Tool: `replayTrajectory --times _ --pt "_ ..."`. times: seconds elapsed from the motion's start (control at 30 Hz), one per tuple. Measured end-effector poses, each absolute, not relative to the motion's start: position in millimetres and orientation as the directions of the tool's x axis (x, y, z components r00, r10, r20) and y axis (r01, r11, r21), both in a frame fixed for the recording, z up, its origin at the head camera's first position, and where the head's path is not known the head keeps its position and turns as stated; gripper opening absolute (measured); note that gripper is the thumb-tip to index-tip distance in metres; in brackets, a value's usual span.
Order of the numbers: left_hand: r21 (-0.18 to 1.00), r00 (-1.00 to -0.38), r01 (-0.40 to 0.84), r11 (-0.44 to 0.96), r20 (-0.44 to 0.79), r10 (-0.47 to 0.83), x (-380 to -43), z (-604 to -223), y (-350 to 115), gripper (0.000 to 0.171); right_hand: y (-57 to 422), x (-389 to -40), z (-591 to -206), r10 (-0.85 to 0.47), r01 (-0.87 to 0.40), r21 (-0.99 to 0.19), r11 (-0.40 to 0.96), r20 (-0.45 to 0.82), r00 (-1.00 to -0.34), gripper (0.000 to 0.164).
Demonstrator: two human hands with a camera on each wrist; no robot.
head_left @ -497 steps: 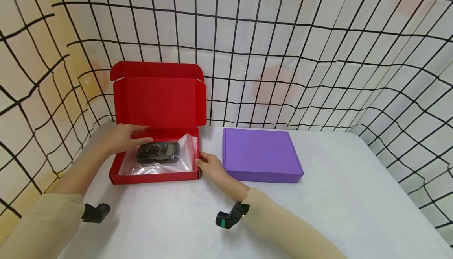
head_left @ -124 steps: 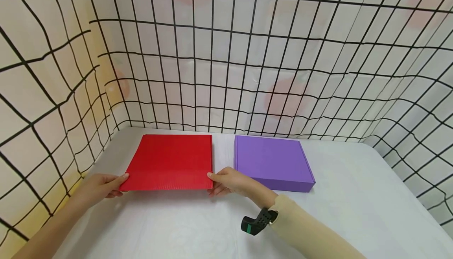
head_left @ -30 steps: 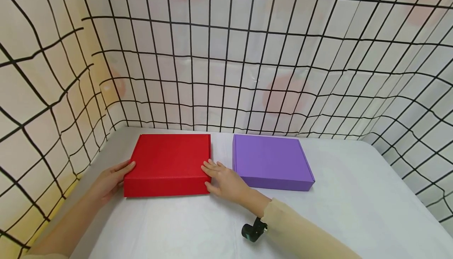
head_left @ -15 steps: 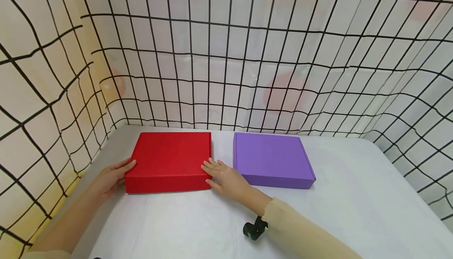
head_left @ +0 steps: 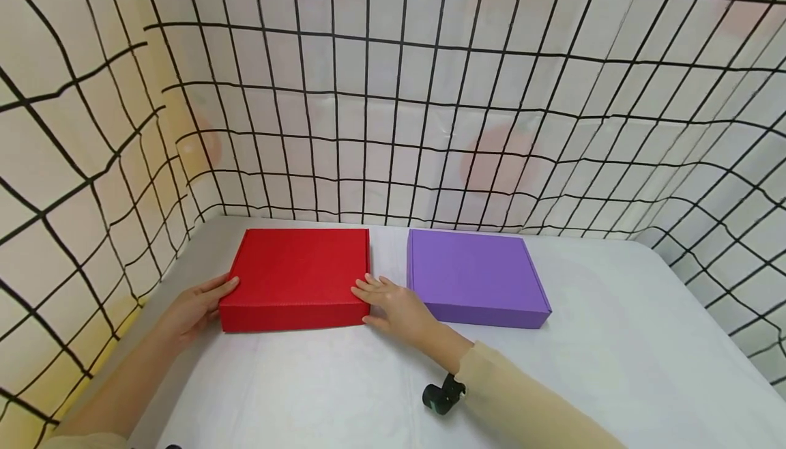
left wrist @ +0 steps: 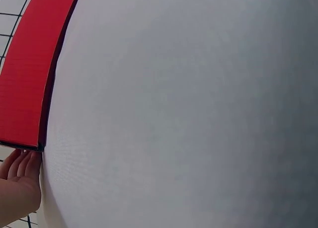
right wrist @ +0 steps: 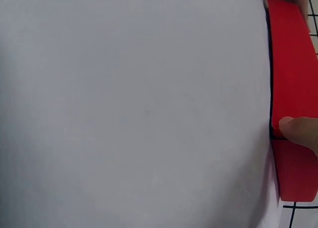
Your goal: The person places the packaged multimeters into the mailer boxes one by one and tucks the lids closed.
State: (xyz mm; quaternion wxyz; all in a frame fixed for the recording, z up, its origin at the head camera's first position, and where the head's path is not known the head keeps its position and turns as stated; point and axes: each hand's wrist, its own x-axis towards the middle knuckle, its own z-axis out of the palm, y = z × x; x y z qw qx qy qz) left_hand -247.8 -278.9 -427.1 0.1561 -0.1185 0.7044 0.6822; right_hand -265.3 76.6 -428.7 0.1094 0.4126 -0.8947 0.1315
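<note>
A red cardboard box (head_left: 301, 268) lies flat with its lid down and its front flap tucked in; what is inside is hidden. My left hand (head_left: 193, 307) is at its left side, thumb over the top edge and fingers along the side wall. In the left wrist view, that hand (left wrist: 22, 181) shows at the box's lower corner. My right hand (head_left: 398, 309) rests on the front right corner, fingers stretched over the top edge. Its thumb (right wrist: 300, 131) presses the front face near the corner in the right wrist view.
A closed purple box (head_left: 475, 275) stands just right of the red one, behind my right hand. Both are on a white-covered table (head_left: 614, 340). A black-lined grid curtain (head_left: 381, 121) encloses the back and sides. A small black wrist camera (head_left: 442, 394) is on my right wrist.
Earlier the red box stood open with a bagged multimeter inside. Then both hands lowered the lid and the front flap went in. In the last second the hands have barely moved.
</note>
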Motion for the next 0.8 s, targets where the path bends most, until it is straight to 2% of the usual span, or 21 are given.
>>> replayTrajectory --times 0.3,0.57,0.8 --pt "0.928 -0.927 -0.371 0.044 -0.372 0.045 -248 -424 -278 0.081 75 -263 -443 -0.642 -0.762 -0.188 0.619 0.437 -0.630 0.053" --pt "0.930 -0.929 -0.363 0.055 -0.366 0.059 -249 -428 -277 0.080 77 -260 -442 -0.640 -0.737 -0.224 0.638 0.379 -0.669 0.057" --pt "0.926 -0.925 -0.376 0.029 -0.377 0.039 -248 -430 -279 0.082 75 -258 -445 -0.626 -0.753 -0.234 0.615 0.436 -0.647 0.052"
